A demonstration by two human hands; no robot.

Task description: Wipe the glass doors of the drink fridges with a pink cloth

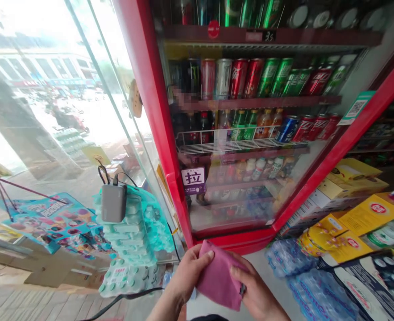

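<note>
A folded pink cloth [218,278] sits between both of my hands at the bottom centre of the view. My left hand [186,274] pinches its upper left corner with thumb on top. My right hand [255,290] grips its right edge, fingers curled round it. Just beyond the cloth stands a red drinks fridge [156,111] with a glass door [250,187]; cans and bottles fill its shelves. A purple pull sticker [194,180] is on the door near the left frame.
Stacked shrink-wrapped packs of bottles [133,232] stand at the left with a grey power bank [114,203] and cable on top. Yellow cartons [360,218] and wrapped water bottles [304,276] crowd the floor at the right. A glass shopfront [49,111] is on the left.
</note>
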